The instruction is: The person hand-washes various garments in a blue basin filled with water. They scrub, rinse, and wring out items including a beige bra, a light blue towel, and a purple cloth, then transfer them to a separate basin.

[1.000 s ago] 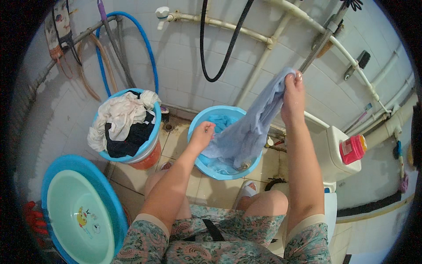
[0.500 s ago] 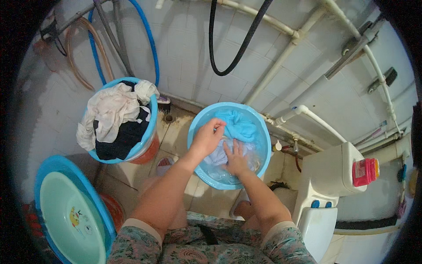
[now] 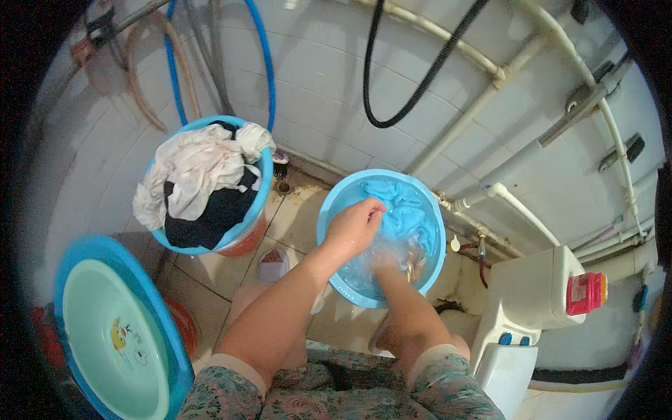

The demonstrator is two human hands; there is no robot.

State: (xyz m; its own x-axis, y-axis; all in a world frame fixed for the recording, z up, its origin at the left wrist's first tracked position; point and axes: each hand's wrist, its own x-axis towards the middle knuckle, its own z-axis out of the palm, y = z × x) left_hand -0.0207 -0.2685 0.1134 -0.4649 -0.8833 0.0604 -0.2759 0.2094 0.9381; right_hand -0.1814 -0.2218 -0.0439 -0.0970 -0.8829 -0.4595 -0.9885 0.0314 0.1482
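A light blue basin (image 3: 328, 210) of cloudy water stands on the floor in front of me. A bright blue cloth (image 3: 400, 213) is bunched in its far part. Over the basin's left side is my left hand (image 3: 355, 225), its fingers curled closed beside the blue cloth; what they hold, if anything, is hidden. My right hand (image 3: 387, 262) is down in the water near the middle, its fingers hidden by splash and suds. Close to its right, something tan or brownish (image 3: 414, 260) shows in the water, too blurred to name.
At the left, a blue tub (image 3: 262, 183) on a reddish bucket is heaped with white cloth (image 3: 203, 164) and black cloth (image 3: 210, 220). Nearer me leans a pale green basin (image 3: 105, 350) inside a blue one. A toilet (image 3: 525, 294) stands right; a black hose (image 3: 378, 119) hangs ahead.
My right hand has pushed from the pale cloth's surface down into the water, and that cloth is now lost from sight in the splash. My left hand stays curled. The whole view has shifted slightly.
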